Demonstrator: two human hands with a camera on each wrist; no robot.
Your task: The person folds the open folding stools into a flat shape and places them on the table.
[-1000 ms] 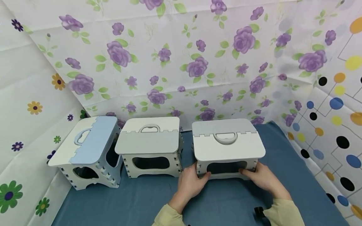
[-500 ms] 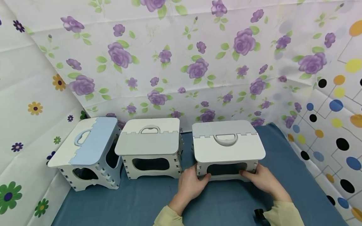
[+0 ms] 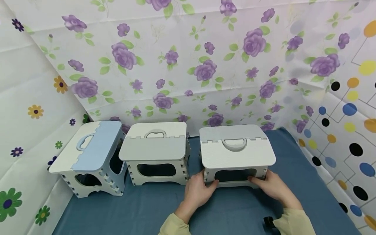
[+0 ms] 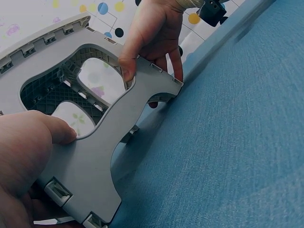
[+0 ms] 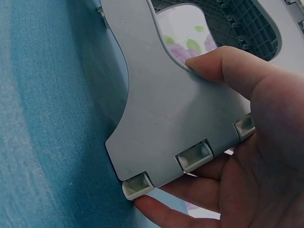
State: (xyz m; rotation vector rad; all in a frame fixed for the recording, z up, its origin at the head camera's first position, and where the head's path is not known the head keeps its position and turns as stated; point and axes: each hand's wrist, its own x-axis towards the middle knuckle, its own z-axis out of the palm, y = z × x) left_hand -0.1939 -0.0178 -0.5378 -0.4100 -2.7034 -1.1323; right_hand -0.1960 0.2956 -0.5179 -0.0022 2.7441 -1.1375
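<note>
1. The white-and-grey stool point(image 3: 238, 156) stands unfolded and upright on the blue cloth point(image 3: 235, 209), at the right end of a row of three.
2. The left hand point(image 3: 198, 191) has its grip closed round the stool's near left leg, thumb over the opening's edge.
3. The right hand point(image 3: 274, 184) mirrors it on the right leg, its grip just as closed.
4. Uneven pulling could skew the stool or bunch the cloth; fingertips so near the hinges might get pinched if a leg panel folded.
5. The middle stool point(image 3: 154, 150) is just beside the left hand, so a sideways swing could knock it; the blue-and-white stool point(image 3: 97, 150) stands beyond.
6. The far legs are hidden, and the sleeves are cut off. The black object point(image 3: 268, 222) by the right cuff is unclear.
</note>
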